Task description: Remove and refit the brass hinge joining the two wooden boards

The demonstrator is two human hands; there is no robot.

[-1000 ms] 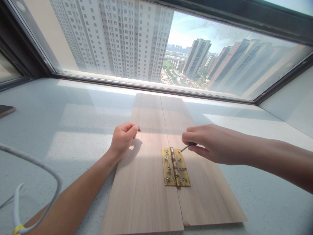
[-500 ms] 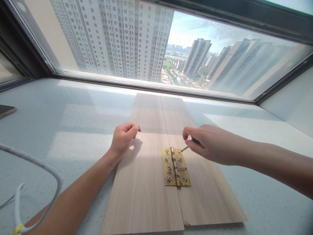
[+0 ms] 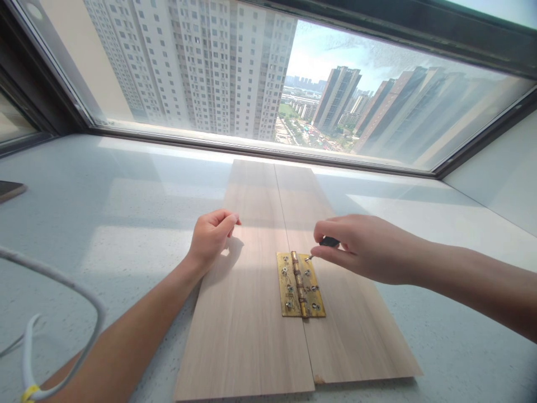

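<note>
Two pale wooden boards (image 3: 251, 313) lie side by side on a white sill, joined by a brass hinge (image 3: 300, 284) with several screws in it. My right hand (image 3: 361, 246) is closed round a small black-handled screwdriver (image 3: 322, 246), whose metal tip touches the hinge's top right corner. My left hand (image 3: 212, 238) rests on the left board's edge with its fingers curled in; I cannot see anything in it.
A white speckled sill (image 3: 126, 224) runs under a wide window (image 3: 268, 78) with tower blocks outside. A white cable (image 3: 62, 313) loops at the lower left. A dark flat object (image 3: 10, 190) lies at the far left edge.
My right hand has shifted its fingers on the screwdriver, as if turning it; the tip stays at the hinge's top right. My left hand has not moved.
</note>
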